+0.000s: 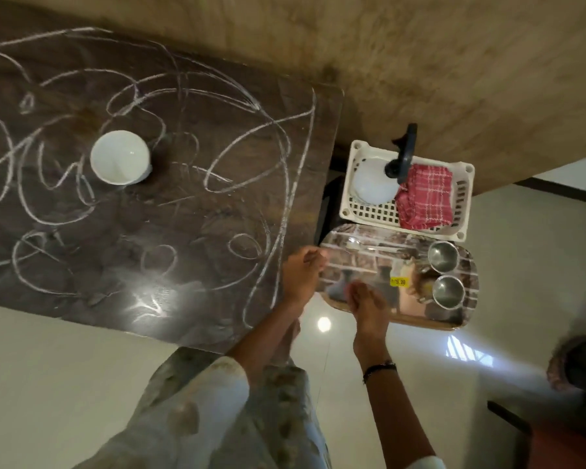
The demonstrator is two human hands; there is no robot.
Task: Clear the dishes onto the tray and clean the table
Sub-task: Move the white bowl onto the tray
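A dark table [190, 211] covered in white chalk scribbles carries one white bowl [119, 157] at its middle left. Just off the table's right edge is a glossy printed tray [379, 265] with a yellow price sticker. Two steel cups [443, 255] [449, 291] stand at its right end and a spoon [356, 245] lies near its far left. My left hand [301, 275] grips the tray's left end. My right hand [366, 306] grips its near rim, fingers on top. I cannot tell what the tray rests on.
Behind the tray sits a white plastic basket [369, 214] holding a white dish [372, 181], a red checked cloth [423, 198] and a dark blue handled tool [405, 154]. Pale glossy floor lies below. A dark object [579, 363] is at the right edge.
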